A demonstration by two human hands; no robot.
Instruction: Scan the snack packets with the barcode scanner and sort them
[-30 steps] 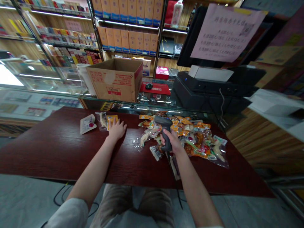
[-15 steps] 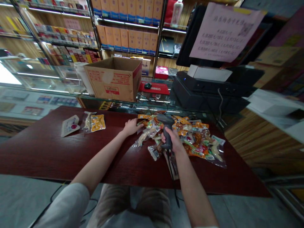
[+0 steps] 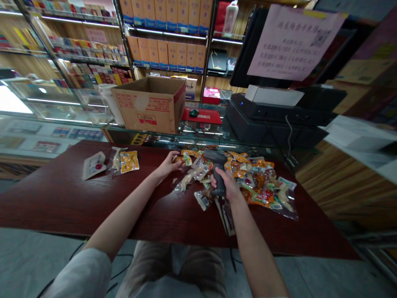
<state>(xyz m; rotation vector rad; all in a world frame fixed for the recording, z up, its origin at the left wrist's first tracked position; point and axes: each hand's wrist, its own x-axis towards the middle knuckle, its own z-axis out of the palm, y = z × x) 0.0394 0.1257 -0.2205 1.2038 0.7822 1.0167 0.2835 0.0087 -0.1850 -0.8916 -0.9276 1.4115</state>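
My right hand is wrapped round the grip of a dark grey barcode scanner, held upright over a heap of clear and orange snack packets on the dark red table. My left hand pinches a small orange snack packet at the left edge of the heap. Apart at the table's left lie a white pouch and an orange-and-clear packet.
Behind the table runs a glass counter bearing an open cardboard box, a red mat with a mouse, and a black till with a screen and pink notice. Shelves of boxed goods line the back wall. The scanner's cable hangs off the front edge.
My left hand left the two packets at the table's left, swept right to the heap and closed on a small orange packet. My right hand stayed on the scanner.
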